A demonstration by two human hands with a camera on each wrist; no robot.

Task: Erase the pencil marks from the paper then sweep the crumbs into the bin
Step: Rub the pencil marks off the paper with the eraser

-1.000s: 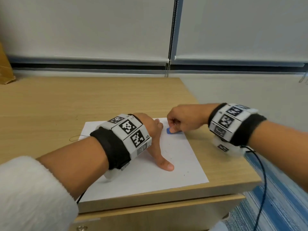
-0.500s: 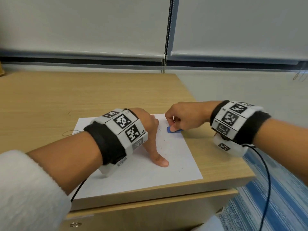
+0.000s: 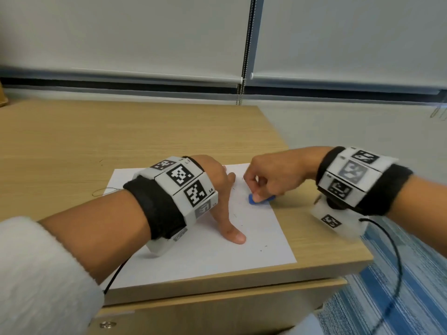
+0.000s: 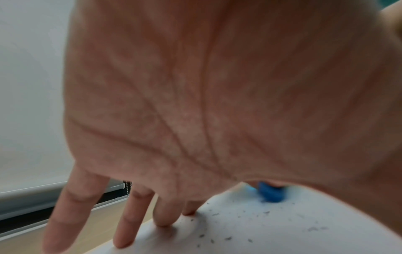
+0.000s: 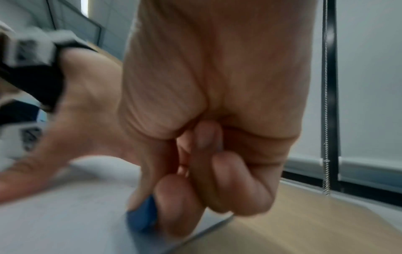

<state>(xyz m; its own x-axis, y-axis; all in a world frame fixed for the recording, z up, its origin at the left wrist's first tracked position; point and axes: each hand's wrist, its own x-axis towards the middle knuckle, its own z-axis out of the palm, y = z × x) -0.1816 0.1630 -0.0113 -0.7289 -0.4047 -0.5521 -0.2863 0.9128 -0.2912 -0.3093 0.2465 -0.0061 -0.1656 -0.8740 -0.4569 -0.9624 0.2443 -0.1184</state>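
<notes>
A white sheet of paper point(image 3: 210, 257) lies near the desk's front right corner. My left hand point(image 3: 223, 189) presses flat on it, fingers spread and thumb stretched toward me; its fingertips point(image 4: 162, 221) touch the sheet point(image 4: 272, 237). My right hand point(image 3: 266, 181) pinches a blue eraser point(image 3: 260, 199) and holds it down on the paper near the right edge. The eraser point(image 4: 270, 192) shows under my left palm, and again as the eraser point(image 5: 142, 218) between thumb and forefinger. Dark crumbs point(image 4: 226, 238) lie scattered on the sheet. Crumbs point(image 3: 262, 247) also dot the front right part. No bin is in view.
The wooden desk point(image 3: 96, 141) stretches left and back. Its right edge point(image 3: 338, 238) drops to a blue striped carpet point(image 3: 399, 286). A thin wire loop point(image 3: 106, 191) lies at the paper's left edge. Closed blinds point(image 3: 145, 32) with a bead chain point(image 3: 245, 56) stand behind.
The right hand has slid the eraser a short way over the paper, toward me and to the right. The left hand stays pressed on the sheet. The head view shifted slightly.
</notes>
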